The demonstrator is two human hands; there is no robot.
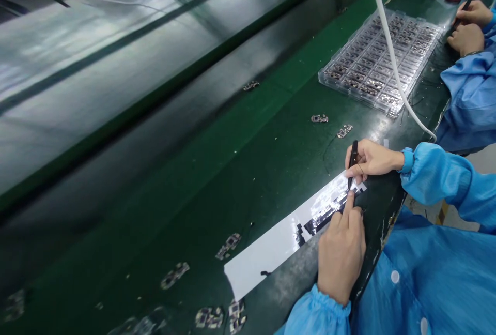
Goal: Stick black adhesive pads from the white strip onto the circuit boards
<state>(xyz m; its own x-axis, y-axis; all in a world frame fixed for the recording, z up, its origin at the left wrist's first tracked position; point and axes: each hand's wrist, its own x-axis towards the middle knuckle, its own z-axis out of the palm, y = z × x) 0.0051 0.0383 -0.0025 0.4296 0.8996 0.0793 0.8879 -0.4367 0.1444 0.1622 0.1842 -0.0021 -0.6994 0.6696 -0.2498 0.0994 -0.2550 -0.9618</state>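
Head view: your right hand (pixel 370 158) is clamped on the black tweezers (pixel 353 153), tips down by the black strips (pixel 325 216), while your left hand (pixel 343 252) grips nothing I can see, index finger stretched to that same spot, probably steadying it. Strips lie on the white sheet (pixel 263 262), running along your bench (pixel 271 180) edge, likely for easy reach.
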